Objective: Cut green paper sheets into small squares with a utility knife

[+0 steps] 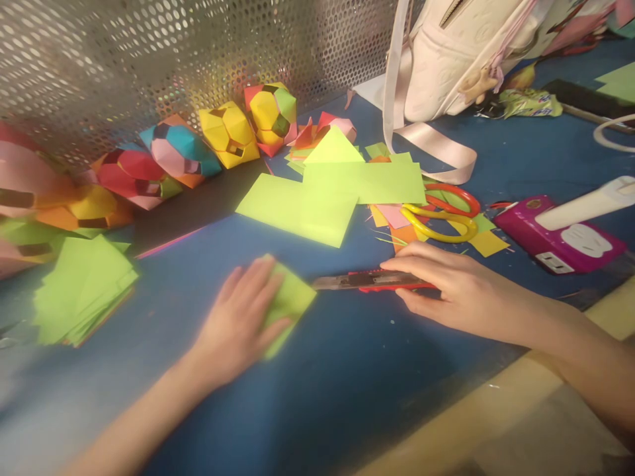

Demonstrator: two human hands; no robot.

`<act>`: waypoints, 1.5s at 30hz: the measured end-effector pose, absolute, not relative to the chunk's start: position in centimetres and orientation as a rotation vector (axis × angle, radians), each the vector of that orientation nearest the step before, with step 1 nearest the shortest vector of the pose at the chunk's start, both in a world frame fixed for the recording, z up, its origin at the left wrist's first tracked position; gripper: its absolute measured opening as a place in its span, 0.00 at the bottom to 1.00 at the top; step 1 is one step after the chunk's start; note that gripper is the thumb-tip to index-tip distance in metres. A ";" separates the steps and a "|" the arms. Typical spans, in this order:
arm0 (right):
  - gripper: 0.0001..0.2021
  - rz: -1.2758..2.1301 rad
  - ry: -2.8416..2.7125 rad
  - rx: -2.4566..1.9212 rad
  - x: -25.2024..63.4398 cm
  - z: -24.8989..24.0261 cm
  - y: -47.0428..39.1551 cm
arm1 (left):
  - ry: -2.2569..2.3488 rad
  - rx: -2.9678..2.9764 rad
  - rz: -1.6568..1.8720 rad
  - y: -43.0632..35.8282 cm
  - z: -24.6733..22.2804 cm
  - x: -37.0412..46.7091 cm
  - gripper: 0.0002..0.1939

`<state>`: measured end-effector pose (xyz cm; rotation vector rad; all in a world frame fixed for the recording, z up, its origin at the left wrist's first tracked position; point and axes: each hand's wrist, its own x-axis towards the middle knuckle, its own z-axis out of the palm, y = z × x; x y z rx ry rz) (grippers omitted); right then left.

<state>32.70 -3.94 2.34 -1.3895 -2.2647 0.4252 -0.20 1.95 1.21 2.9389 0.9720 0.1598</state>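
Observation:
My left hand (243,317) lies over a folded piece of lime-green paper (294,295), slightly blurred, its fingers flat and the thumb apart. Part of that paper is hidden under my palm and fingers. In my right hand (446,287) is a red box cutter (367,281), gripped between the thumb and fingers. Its metal end points left and reaches close to the right corner of the paper; whether they touch I cannot tell. Larger lime-green sheets (317,205) lie overlapping behind both hands.
A stack of green squares (84,291) lies at the left. Folded colourful paper shapes (228,132) line the perforated metal panel (198,53). Scissors (441,221) rest on paper scraps behind my right hand. A purple power strip (560,231) and a white bag (456,59) are at the right.

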 end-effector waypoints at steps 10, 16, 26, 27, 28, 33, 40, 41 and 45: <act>0.13 0.433 -2.250 -1.358 32.5 2.4 -3.9 | 0.969 2.959 0.166 1.9 1.1 -0.2 0.30; 0.13 0.479 -2.290 -1.376 32.9 2.3 -3.6 | 0.972 2.971 0.154 1.9 1.1 -0.2 0.29; 0.14 0.374 -2.360 -1.228 33.4 1.5 -2.5 | 0.966 2.983 0.161 1.9 0.9 -0.2 0.23; 0.14 0.383 -2.359 -1.230 33.4 1.5 -2.5 | 0.970 2.981 0.158 1.9 0.8 -0.2 0.23; 0.15 0.389 -2.357 -1.231 33.4 1.5 -2.5 | 0.973 2.979 0.153 1.9 0.8 -0.2 0.23; 0.15 0.391 -2.392 -1.206 33.5 1.7 -2.7 | 0.963 2.997 0.159 1.9 0.9 -0.1 0.23; 0.14 0.350 -2.427 -1.166 33.4 1.7 -3.0 | 0.903 3.053 0.215 2.0 0.7 -0.2 0.22; 0.14 0.359 -2.432 -1.163 33.4 1.7 -3.0 | 0.902 3.059 0.217 2.0 0.7 -0.3 0.22; 0.14 0.386 -2.422 -1.180 33.2 1.8 -3.0 | 0.899 3.078 0.200 2.0 0.7 -0.2 0.22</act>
